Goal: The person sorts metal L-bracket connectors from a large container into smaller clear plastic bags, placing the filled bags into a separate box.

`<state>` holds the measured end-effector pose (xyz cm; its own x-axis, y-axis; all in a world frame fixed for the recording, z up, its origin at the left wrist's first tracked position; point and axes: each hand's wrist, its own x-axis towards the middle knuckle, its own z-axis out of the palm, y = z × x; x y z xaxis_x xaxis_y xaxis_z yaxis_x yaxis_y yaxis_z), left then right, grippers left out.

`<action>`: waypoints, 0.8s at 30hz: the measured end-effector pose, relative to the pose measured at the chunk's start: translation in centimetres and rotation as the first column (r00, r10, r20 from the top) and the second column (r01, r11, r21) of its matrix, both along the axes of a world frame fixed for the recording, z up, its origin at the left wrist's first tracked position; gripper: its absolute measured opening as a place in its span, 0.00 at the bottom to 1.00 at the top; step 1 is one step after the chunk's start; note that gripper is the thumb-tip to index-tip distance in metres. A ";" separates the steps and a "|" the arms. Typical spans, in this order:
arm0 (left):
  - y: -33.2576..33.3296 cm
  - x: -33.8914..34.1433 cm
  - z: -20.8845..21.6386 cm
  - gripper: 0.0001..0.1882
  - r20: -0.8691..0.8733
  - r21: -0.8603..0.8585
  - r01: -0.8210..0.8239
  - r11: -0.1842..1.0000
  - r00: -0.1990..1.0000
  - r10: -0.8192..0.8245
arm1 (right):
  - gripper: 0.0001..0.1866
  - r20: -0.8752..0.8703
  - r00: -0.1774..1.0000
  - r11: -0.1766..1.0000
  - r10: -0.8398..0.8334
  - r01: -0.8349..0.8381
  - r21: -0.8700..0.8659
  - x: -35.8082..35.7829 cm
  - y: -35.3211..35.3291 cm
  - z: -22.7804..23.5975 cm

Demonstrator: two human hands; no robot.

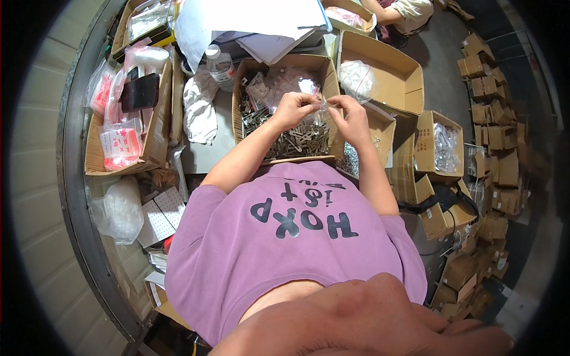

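Above an open cardboard box (337, 137) my two hands meet at a small clear plastic bag (322, 104). My left hand (294, 111) pinches its left side between thumb and fingers. On the other side, my right hand (351, 121) grips it with bent fingertips. What the bag contains is too small to make out. Under my hands lies a heap of flat metal pieces (291, 141). Several clear bags (279, 84) rest on the heap toward the box's far side.
A water bottle (221, 68) and white cloth (200, 110) stand left of the box. Further left, a carton (155, 133) holds red-printed packets and a phone (140, 93). Open cartons (389, 77) crowd the right. Another person (409, 15) is at the far right.
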<state>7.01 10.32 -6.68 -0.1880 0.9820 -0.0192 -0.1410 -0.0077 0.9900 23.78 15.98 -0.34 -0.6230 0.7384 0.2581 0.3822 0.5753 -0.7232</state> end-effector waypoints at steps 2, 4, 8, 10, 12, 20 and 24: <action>-0.1 -0.5 0.0 0.07 -0.202 -0.013 0.023 1.000 0.979 -0.025 | 0.11 0.011 0.992 0.991 0.123 -0.123 0.056 -0.1 0.0 0.3; 0.0 -0.7 -0.4 0.08 -0.300 -0.023 0.032 0.999 0.953 -0.037 | 0.11 0.050 0.988 0.989 0.144 -0.145 0.028 -0.4 -0.2 0.6; -0.2 -0.5 -0.1 0.11 -0.216 0.014 0.071 0.997 0.974 -0.066 | 0.13 0.247 0.958 0.984 0.147 -0.166 0.060 -0.4 0.0 0.4; -0.2 -0.5 0.0 0.12 -0.222 0.019 0.096 0.995 0.971 -0.089 | 0.14 0.298 0.931 0.977 0.209 -0.212 -0.021 -0.3 0.7 -0.1; 0.1 -0.7 -0.4 0.21 -0.528 0.309 0.155 0.938 0.849 0.034 | 0.16 0.345 0.897 0.961 0.277 -0.257 -0.104 -0.4 0.5 0.2; 0.1 -0.6 0.2 0.21 -0.683 0.231 0.109 0.967 0.726 0.081 | 0.17 0.306 0.918 0.968 0.252 -0.236 -0.091 -1.2 -0.5 0.0; 0.4 -1.4 -0.5 0.15 -0.575 0.154 -0.129 0.980 0.795 0.195 | 0.10 0.143 0.990 0.996 -0.014 0.027 -0.086 -2.1 0.1 -0.6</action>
<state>5.58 10.69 -7.20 -0.2875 0.9263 0.2435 0.4764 -0.0822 0.8754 21.69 16.06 -0.89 -0.6332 0.7672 0.1025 0.4955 0.5035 -0.7078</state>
